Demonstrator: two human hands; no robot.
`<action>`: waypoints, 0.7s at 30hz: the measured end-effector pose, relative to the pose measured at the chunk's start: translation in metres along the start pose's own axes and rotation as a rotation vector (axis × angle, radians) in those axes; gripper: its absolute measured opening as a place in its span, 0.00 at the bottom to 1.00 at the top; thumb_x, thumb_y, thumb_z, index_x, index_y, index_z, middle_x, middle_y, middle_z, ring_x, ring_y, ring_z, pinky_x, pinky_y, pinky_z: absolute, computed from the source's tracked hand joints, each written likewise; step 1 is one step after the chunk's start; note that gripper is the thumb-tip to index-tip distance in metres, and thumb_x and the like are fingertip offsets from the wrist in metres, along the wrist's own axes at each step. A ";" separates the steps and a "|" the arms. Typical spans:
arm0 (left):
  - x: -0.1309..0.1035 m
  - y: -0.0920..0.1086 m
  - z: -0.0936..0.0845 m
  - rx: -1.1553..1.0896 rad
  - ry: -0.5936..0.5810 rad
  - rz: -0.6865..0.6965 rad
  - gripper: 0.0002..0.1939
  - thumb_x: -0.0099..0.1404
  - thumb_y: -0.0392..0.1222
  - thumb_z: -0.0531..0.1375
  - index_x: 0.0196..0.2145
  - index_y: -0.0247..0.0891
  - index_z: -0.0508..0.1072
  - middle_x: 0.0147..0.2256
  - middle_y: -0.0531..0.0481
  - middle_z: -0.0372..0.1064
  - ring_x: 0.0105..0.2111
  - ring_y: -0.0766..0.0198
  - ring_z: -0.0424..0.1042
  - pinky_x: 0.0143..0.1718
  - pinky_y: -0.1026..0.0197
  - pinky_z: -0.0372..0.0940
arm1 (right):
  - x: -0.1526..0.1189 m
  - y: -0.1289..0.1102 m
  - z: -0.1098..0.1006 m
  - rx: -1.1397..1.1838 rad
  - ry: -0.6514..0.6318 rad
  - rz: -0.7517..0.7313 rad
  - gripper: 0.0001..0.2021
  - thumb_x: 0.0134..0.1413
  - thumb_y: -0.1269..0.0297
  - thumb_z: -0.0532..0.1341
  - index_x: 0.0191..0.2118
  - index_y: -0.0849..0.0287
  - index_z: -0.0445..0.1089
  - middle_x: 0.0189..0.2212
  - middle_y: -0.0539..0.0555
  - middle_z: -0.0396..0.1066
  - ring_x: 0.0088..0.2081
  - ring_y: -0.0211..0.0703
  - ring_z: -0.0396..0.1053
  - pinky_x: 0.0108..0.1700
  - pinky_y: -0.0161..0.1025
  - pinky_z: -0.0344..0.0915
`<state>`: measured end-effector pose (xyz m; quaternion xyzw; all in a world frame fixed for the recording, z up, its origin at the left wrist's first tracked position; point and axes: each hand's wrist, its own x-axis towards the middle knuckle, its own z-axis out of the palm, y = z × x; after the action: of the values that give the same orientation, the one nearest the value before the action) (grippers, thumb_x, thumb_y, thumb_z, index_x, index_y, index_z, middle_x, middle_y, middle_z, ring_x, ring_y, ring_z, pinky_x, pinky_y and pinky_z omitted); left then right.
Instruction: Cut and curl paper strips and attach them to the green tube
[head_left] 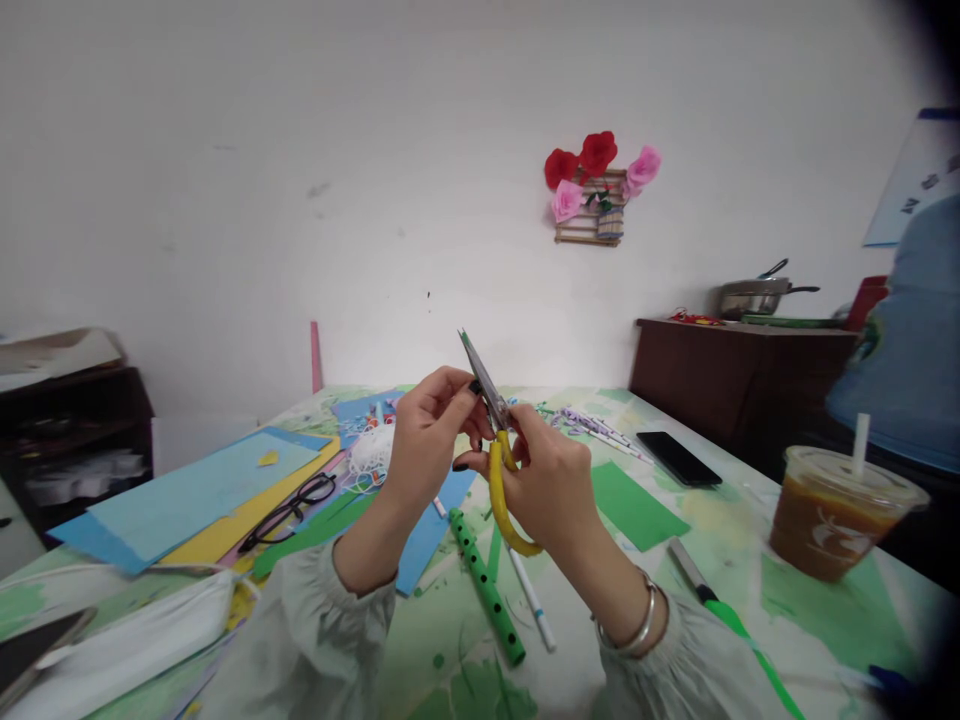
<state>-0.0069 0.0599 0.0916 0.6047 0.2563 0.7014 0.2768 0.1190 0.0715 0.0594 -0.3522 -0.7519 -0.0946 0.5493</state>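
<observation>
My right hand [553,480] is closed on a pair of scissors [504,510] with yellow handles, its blades pointing up and to the left. Close beside the blades, my left hand [427,425] has its fingers pinched together. Whatever it pinches is too small or too hidden to make out. Below both hands lies a green tube with black dots [487,590], next to a white stick [534,605] with a blue band. A tangle of white string [371,455] sits just left of my left hand.
Coloured paper sheets [202,490] and black glasses [289,515] lie left. A white pouch-like thing [150,640] is at front left. Green paper [637,505], a black phone [679,458], a utility knife [694,570] and a plastic drink cup [840,520] lie right. A person [907,340] stands there.
</observation>
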 end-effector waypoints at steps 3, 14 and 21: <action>0.001 0.002 -0.005 0.031 -0.009 0.033 0.05 0.62 0.38 0.57 0.29 0.35 0.69 0.19 0.54 0.67 0.17 0.70 0.65 0.16 0.69 0.59 | 0.002 -0.002 -0.004 0.121 -0.053 0.000 0.14 0.48 0.54 0.63 0.33 0.60 0.66 0.18 0.44 0.60 0.19 0.33 0.55 0.26 0.31 0.51; 0.004 0.011 -0.022 0.426 0.146 0.273 0.12 0.64 0.37 0.54 0.23 0.37 0.63 0.16 0.58 0.53 0.16 0.73 0.53 0.16 0.67 0.50 | 0.005 -0.007 -0.009 0.403 -0.230 0.053 0.17 0.42 0.53 0.67 0.26 0.58 0.62 0.15 0.40 0.48 0.20 0.30 0.45 0.22 0.29 0.46; 0.003 0.003 -0.017 0.331 0.163 0.296 0.11 0.65 0.40 0.53 0.25 0.38 0.62 0.17 0.59 0.49 0.16 0.73 0.49 0.15 0.68 0.46 | 0.001 -0.014 -0.007 0.326 -0.187 0.040 0.16 0.44 0.54 0.66 0.28 0.58 0.60 0.16 0.40 0.50 0.19 0.30 0.48 0.23 0.30 0.47</action>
<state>-0.0243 0.0593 0.0932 0.6143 0.2976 0.7293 0.0464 0.1151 0.0576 0.0666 -0.2807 -0.7980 0.0726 0.5283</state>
